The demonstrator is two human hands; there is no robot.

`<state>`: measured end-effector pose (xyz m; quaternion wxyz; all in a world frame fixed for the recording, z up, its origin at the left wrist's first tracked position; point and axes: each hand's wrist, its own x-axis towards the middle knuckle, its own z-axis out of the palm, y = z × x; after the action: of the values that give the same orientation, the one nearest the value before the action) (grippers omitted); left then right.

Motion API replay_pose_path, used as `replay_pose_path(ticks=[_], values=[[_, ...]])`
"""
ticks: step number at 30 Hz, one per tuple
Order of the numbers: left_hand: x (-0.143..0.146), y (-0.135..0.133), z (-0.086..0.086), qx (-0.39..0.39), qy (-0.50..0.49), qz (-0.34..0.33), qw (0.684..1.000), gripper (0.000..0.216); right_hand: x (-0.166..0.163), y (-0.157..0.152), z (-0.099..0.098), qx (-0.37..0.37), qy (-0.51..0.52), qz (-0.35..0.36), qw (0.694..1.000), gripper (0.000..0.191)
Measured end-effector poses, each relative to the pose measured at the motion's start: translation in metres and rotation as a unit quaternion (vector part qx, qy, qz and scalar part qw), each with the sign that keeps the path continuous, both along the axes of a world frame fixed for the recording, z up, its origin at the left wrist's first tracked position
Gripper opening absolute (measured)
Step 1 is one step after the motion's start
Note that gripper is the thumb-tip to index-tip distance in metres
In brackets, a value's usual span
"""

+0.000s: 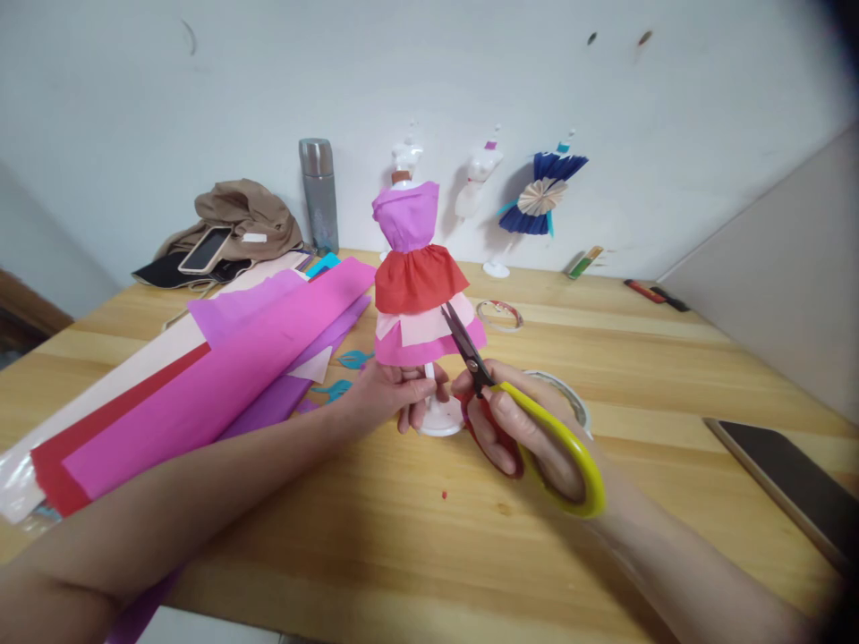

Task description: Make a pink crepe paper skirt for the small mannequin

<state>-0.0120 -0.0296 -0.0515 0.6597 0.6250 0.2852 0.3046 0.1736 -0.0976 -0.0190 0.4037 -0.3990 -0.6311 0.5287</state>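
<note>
A small white dress form stands upright on a round base in front of me, dressed in a paper dress with a purple top and a skirt in red, pale pink and bright pink layers. My left hand has its fingers closed around the thin post just under the skirt. Scissors with a yellow and a red handle are in my right hand, fingers through the loops. Their dark blades look nearly closed and point up at the skirt's right side; whether they touch the paper I cannot tell.
Paper sheets lie at the left, beside blue cut-outs. Behind them are a brown cloth, a phone and a bottle. Two more dress forms stand by the wall. A tablet-like device lies right.
</note>
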Motion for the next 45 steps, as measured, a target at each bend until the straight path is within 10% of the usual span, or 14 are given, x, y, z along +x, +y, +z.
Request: replay_pose_path(ticks=[35, 45], values=[[0.001, 0.003, -0.006, 0.000, 0.022, -0.025, 0.999, 0.028, -0.005, 0.000, 0.000, -0.016, 0.025, -0.034, 0.999, 0.047], [0.000, 0.006, 0.001, -0.021, 0.006, 0.069, 0.997, 0.017, 0.002, 0.005, -0.018, -0.040, 0.067, -0.006, 0.997, 0.044]])
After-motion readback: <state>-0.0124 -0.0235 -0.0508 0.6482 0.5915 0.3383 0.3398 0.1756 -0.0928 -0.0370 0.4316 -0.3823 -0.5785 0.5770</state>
